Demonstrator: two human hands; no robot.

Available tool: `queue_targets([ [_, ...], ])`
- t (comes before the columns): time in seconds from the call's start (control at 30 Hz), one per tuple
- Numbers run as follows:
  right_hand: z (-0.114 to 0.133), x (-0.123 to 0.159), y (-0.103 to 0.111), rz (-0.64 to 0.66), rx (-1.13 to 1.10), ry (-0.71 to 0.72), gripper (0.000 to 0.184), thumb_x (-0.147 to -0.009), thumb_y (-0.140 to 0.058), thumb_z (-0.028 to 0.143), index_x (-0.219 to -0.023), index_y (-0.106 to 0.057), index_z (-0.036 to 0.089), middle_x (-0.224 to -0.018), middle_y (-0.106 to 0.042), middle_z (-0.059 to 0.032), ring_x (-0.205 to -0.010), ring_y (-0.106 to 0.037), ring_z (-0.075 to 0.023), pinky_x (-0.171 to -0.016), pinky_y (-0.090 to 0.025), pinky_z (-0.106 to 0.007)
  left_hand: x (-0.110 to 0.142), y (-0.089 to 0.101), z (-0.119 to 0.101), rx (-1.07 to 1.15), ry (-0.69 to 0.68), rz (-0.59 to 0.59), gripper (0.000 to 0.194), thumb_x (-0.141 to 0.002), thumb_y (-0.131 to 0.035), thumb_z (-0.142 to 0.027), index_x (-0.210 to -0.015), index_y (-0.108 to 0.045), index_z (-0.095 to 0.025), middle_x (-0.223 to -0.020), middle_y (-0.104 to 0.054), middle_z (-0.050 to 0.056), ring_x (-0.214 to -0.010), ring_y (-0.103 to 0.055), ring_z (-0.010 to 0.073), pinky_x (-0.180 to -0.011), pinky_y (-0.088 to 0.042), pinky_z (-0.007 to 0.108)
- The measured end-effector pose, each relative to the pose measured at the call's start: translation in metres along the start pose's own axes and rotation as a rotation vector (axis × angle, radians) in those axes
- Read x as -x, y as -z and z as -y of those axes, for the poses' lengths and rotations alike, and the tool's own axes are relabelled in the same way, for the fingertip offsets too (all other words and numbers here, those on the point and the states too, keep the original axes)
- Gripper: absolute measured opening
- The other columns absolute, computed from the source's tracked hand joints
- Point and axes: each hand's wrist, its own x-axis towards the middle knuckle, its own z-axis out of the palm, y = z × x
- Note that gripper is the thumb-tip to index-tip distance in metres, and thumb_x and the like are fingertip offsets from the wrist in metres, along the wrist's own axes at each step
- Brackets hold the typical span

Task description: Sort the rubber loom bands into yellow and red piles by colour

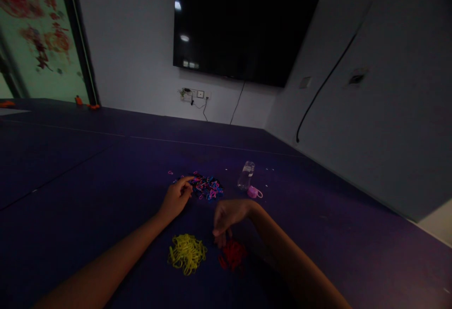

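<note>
My left hand (180, 193) lies at the left edge of a mixed pile of small elastic bands (209, 188) in pink, blue and dark colours. Its index finger stretches onto the pile, and the other fingers are loosely bent. Bent at the wrist, my right hand (226, 217) hangs just above a heap of red bands (233, 254), its fingers pointing down, slightly apart and a little blurred. I make out nothing held in either hand. Between my forearms sits a heap of yellow bands (187, 253).
A clear plastic bottle (246, 176) stands beyond my right hand, with a pink looped cap (254, 192) beside it. Small white bits and a stray pink band (170, 172) lie on the dark purple table (141, 168). Orange objects (79, 100) are at the far left.
</note>
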Motion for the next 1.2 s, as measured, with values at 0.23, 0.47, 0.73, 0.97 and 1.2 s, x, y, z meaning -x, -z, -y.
queue_targets([
  [0.23,-0.023,-0.035,0.009,-1.002,-0.012,0.483,0.05,-0.083,-0.049,0.056,-0.076,-0.068,0.011,-0.071,-0.07,-0.0095,-0.057,-0.064,-0.0146,-0.046,-0.043,-0.021,-0.001,0.005,0.004,-0.231,-0.163,-0.042,0.029,-0.084,-0.044,-0.014,-0.105,-0.063,-0.02,-0.092,-0.067,0.005,-0.082,-0.062,0.0198,-0.078,-0.049,0.035],
  [0.47,-0.036,-0.052,0.007,-1.276,0.764,0.514,0.026,-0.09,-0.048,0.025,-0.109,-0.064,0.02,-0.114,-0.063,-0.0092,-0.107,-0.056,-0.0215,-0.093,-0.043,-0.038,-0.003,0.009,0.006,-0.537,-0.36,0.178,0.035,-0.076,-0.045,-0.002,-0.097,-0.067,-0.018,-0.106,-0.065,0.009,-0.108,-0.053,0.0265,-0.094,-0.041,0.047],
  [0.73,-0.039,-0.056,0.004,-1.19,0.996,0.324,0.033,-0.09,-0.047,0.027,-0.121,-0.056,0.02,-0.125,-0.057,-0.0083,-0.121,-0.045,-0.0253,-0.1,-0.035,-0.043,-0.003,0.003,0.022,-0.619,-0.271,0.269,0.032,-0.086,-0.044,-0.014,-0.112,-0.062,-0.02,-0.123,-0.061,0.008,-0.124,-0.043,0.028,-0.101,-0.033,0.052],
  [0.97,-0.037,-0.054,0.007,-1.239,0.991,0.315,0.022,-0.092,-0.044,0.022,-0.099,-0.065,0.018,-0.106,-0.065,-0.0083,-0.104,-0.055,-0.0212,-0.092,-0.039,-0.036,-0.002,0.005,0.019,-0.685,-0.267,0.159,0.025,-0.082,-0.049,-0.013,-0.097,-0.068,-0.02,-0.107,-0.067,0.009,-0.112,-0.052,0.0274,-0.098,-0.038,0.047],
  [1.2,-0.04,-0.052,0.01,-1.305,0.958,0.165,0.029,-0.094,-0.04,0.024,-0.077,-0.063,0.018,-0.082,-0.066,-0.0046,-0.086,-0.058,-0.0169,-0.081,-0.039,-0.028,-0.002,0.006,0.007,-0.763,-0.176,0.163,0.019,-0.083,-0.05,-0.014,-0.09,-0.068,-0.017,-0.097,-0.068,0.008,-0.1,-0.057,0.0252,-0.093,-0.04,0.043],
])
